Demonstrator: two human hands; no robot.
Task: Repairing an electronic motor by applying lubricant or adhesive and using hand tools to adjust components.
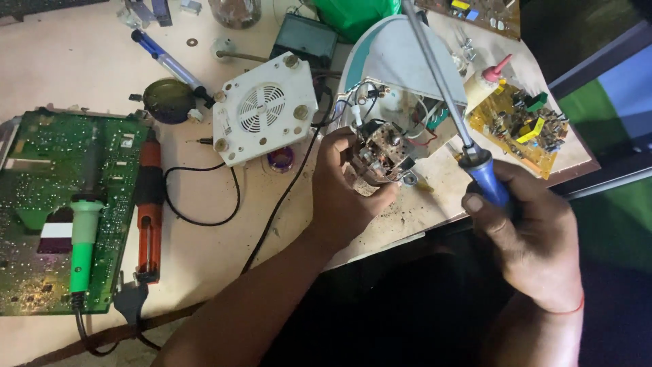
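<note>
Head view: left hand [346, 194] on small motor [382, 153], right hand [526, 234] around blue-handled screwdriver [456, 112].

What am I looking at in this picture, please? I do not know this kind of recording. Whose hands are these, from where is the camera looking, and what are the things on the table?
The single picture comes from a camera worn on a person's head, looking down at that person's own two bare hands over a cluttered workbench. The left hand grips a small motor with exposed wires, sitting in an opened white appliance shell. The right hand holds a blue-handled screwdriver, its long shaft pointing up and away. On the bench lie a green circuit board with a green-handled soldering iron on it, an orange tool, a white vented cover and a yellow circuit board.
</note>
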